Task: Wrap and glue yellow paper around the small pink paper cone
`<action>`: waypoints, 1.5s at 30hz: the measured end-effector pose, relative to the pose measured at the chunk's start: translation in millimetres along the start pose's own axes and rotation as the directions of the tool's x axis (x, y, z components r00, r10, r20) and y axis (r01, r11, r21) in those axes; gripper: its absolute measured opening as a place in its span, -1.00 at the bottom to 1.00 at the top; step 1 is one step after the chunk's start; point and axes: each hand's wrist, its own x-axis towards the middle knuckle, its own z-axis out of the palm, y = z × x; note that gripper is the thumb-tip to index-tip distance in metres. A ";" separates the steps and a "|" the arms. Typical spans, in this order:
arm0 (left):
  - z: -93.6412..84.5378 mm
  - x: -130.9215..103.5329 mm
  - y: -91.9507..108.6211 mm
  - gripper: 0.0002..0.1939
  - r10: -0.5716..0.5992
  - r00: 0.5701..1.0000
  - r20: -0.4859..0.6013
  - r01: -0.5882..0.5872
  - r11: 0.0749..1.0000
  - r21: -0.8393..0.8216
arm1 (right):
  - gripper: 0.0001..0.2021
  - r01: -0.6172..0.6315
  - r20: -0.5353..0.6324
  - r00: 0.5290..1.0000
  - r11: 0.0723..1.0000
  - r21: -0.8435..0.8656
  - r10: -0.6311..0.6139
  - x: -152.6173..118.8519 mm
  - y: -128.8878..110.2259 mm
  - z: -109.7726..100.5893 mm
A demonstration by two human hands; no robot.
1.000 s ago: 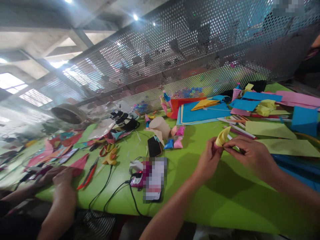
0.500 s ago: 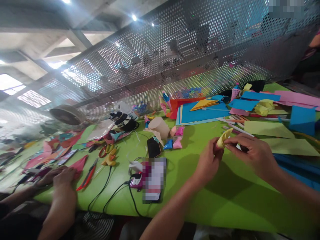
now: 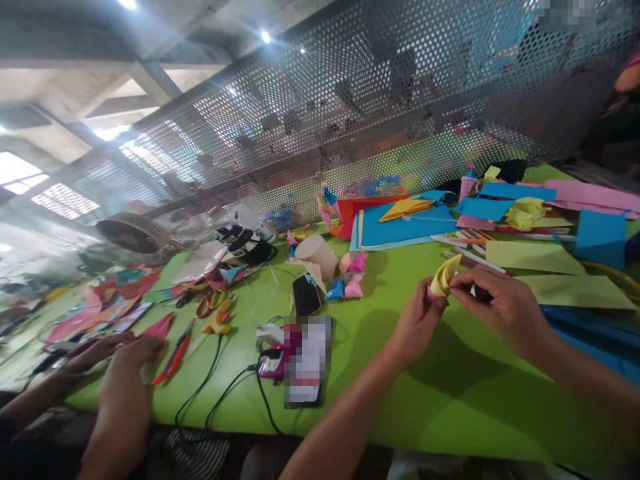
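My left hand [image 3: 417, 320] is closed round the lower end of a small rolled yellow paper piece [image 3: 445, 277], with a bit of pink at its base. From the right, my right hand [image 3: 500, 303] touches the side of the roll with its fingers pinched together. The roll's pointed tip leans up and to the right. Pale yellow paper strips [image 3: 535, 257] lie behind my right hand, beside several pens [image 3: 480, 259]. Blue sheets [image 3: 400, 229] with a folded orange paper [image 3: 407, 208] lie farther back.
A phone [image 3: 309, 360] and a purple device [image 3: 274, 365] with cables lie left of my forearm. Farther left are a red-handled cutter [image 3: 175, 357], scissors [image 3: 205, 305] and another person's hands [image 3: 133, 357] on red paper. A perforated metal screen [image 3: 300, 133] stands behind the green table [image 3: 380, 393].
The yellow roll looks wider at its open top and has turned slightly in my fingers. The view has shifted a little.
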 end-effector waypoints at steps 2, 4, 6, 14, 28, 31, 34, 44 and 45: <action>0.2 0.3 -0.1 -0.64 -0.001 1.000 0.015 0.001 1.000 -0.019 | -0.91 -0.012 0.005 1.000 1.000 0.021 0.012 -0.3 -0.5 -0.5; 0.1 0.4 -0.4 -0.64 0.021 1.000 0.011 -0.021 1.000 -0.015 | -0.91 -0.031 0.006 1.000 0.999 0.030 0.031 -1.3 0.0 -0.5; -0.4 0.2 0.0 -0.63 0.028 1.000 -0.004 -0.028 1.000 -0.005 | -0.90 -0.047 0.006 0.999 0.998 0.036 0.046 -2.4 1.3 0.4; -4.9 -4.0 9.5 -0.61 -0.024 0.999 -0.043 0.024 1.000 -0.009 | -0.92 -0.076 0.003 0.997 0.987 0.139 0.076 0.8 2.1 1.7; -5.2 -3.6 11.9 -0.59 -0.074 0.996 -0.051 0.068 0.992 -0.104 | -0.87 0.001 0.032 0.999 1.000 0.018 -0.002 -5.6 3.1 4.1; -5.6 -4.3 11.5 -0.63 -0.058 0.998 -0.034 0.055 0.995 -0.088 | -0.84 0.057 0.036 0.998 0.998 0.012 -0.057 -6.8 4.0 4.8; -5.6 -5.1 12.4 -0.64 -0.051 0.998 -0.027 0.049 0.997 -0.067 | -0.81 0.130 0.042 0.991 0.991 -0.033 -0.129 -7.3 2.6 4.8; -3.6 -3.8 7.9 -0.71 -0.002 0.996 -0.094 0.013 0.992 0.123 | -0.88 0.111 -0.023 0.994 0.994 -0.025 -0.111 -2.9 -4.9 -3.0; -3.4 -4.0 6.3 -0.72 0.007 0.995 -0.096 0.009 0.986 0.164 | -0.89 0.092 -0.034 0.995 0.996 -0.008 -0.093 -2.0 -5.1 -4.2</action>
